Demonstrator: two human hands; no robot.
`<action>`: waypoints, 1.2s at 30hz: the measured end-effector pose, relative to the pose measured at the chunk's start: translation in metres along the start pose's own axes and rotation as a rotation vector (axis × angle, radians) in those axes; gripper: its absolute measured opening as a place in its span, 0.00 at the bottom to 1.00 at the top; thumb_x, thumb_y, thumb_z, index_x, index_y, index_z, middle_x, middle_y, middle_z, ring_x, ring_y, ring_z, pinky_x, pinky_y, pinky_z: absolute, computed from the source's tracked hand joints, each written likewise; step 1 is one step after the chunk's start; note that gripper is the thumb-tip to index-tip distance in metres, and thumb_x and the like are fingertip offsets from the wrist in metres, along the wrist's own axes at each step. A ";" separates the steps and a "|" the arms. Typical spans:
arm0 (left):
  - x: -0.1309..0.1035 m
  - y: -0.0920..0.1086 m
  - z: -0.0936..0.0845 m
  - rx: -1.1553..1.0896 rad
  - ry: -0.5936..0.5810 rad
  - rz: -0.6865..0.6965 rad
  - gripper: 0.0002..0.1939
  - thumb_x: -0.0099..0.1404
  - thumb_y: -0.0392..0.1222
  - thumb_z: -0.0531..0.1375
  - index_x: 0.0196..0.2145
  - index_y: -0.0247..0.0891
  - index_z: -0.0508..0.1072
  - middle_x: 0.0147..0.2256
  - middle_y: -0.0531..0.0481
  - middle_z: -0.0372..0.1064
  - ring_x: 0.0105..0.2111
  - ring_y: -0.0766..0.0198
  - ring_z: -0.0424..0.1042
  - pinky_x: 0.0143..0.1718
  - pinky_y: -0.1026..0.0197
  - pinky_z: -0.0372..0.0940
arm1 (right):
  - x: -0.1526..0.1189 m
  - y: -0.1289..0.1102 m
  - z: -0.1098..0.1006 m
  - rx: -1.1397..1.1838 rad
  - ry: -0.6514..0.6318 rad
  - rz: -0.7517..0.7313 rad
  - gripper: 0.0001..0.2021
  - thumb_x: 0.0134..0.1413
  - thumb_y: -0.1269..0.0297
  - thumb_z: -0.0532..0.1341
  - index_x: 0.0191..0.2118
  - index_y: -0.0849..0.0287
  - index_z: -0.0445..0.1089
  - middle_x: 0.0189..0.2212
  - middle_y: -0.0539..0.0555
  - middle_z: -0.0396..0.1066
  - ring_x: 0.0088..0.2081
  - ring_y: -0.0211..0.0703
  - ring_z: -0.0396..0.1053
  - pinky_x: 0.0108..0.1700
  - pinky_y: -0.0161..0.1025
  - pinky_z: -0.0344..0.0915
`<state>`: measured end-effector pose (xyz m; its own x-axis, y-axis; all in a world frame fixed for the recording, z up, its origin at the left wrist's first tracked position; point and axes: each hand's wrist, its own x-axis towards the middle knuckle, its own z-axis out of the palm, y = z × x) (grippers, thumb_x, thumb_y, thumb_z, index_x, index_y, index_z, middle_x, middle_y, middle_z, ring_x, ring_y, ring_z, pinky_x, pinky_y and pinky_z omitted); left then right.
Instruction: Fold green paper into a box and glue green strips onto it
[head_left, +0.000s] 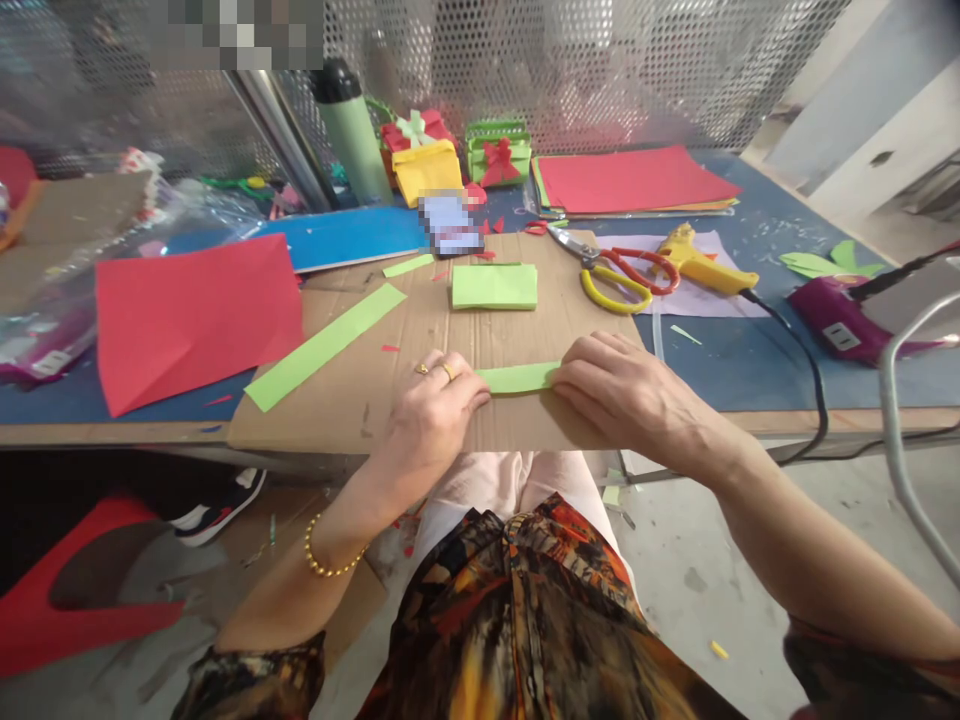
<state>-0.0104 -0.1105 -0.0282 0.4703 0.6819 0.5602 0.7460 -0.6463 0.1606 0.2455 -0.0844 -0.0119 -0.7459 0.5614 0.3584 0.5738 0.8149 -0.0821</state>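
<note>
- Holding a green strip [519, 379] between my two hands, fingers curled, left hand [437, 408] closed on one end, right hand [616, 388] on the other, near the cardboard [345, 425]'s front edge.
- Beyond it, a folded green piece [494, 288] lies toward the back edge.
- A longer strip [326, 347] slants near the left edge.
- Scissors [591, 258] cross the right edge near the back corner.
</note>
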 end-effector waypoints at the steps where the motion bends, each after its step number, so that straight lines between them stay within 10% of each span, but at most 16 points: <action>1: 0.001 -0.002 0.000 -0.059 0.003 -0.024 0.11 0.75 0.33 0.58 0.33 0.38 0.75 0.33 0.49 0.73 0.37 0.59 0.70 0.40 0.57 0.66 | -0.001 0.004 0.000 0.029 0.010 0.014 0.17 0.74 0.66 0.49 0.37 0.60 0.72 0.34 0.59 0.70 0.36 0.46 0.65 0.40 0.44 0.61; 14: 0.010 -0.009 -0.001 -0.233 -0.111 -0.222 0.10 0.73 0.32 0.60 0.31 0.37 0.71 0.32 0.53 0.69 0.35 0.63 0.70 0.39 0.61 0.62 | -0.001 0.035 0.000 0.419 -0.025 0.280 0.15 0.69 0.57 0.57 0.33 0.58 0.73 0.30 0.53 0.74 0.31 0.40 0.68 0.36 0.38 0.62; 36: 0.024 -0.001 -0.006 -0.055 -0.335 -0.325 0.11 0.71 0.30 0.59 0.31 0.39 0.65 0.33 0.51 0.69 0.38 0.57 0.67 0.42 0.55 0.58 | 0.008 0.024 -0.004 0.335 -0.148 0.527 0.06 0.60 0.65 0.62 0.31 0.58 0.72 0.30 0.51 0.74 0.32 0.40 0.66 0.36 0.37 0.59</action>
<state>-0.0027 -0.0949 -0.0099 0.3497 0.9191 0.1816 0.8578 -0.3921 0.3323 0.2546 -0.0610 -0.0071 -0.4451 0.8934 0.0607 0.7571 0.4116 -0.5073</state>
